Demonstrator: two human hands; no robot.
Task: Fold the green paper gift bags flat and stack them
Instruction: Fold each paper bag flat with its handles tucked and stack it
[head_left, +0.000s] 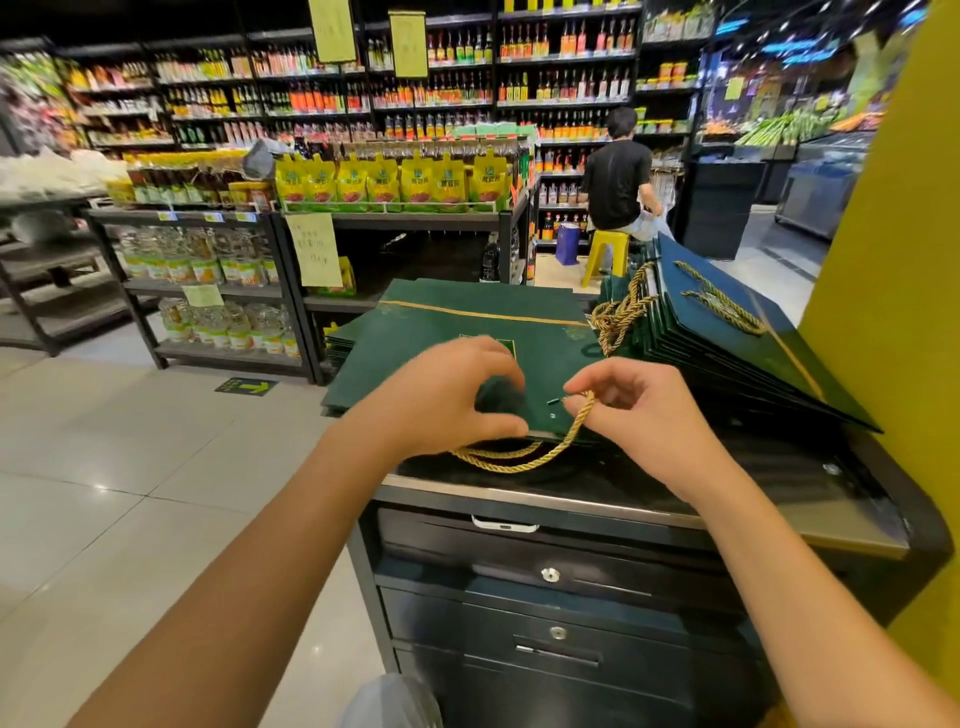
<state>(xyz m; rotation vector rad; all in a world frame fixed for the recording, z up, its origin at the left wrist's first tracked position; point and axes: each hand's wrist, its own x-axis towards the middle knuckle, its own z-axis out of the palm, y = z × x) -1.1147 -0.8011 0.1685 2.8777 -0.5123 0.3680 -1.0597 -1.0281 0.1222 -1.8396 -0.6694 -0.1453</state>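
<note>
A flat dark green paper gift bag (457, 332) lies on top of a pile of the same bags on a black counter (571, 499). My left hand (441, 395) pinches the bag's near top edge between thumb and fingers. My right hand (639, 405) pinches the gold rope handle (524, 460), which loops out over the counter's front edge. A second stack of flat green bags (737, 343) with gold rope handles leans at the right, against a yellow pillar.
The counter has black drawers (556, 577) below its front. The yellow pillar (893, 260) stands at the right. Beyond are store shelves (218, 260) with bottles and a person in black on a yellow stool (608, 254). Tiled floor lies to the left.
</note>
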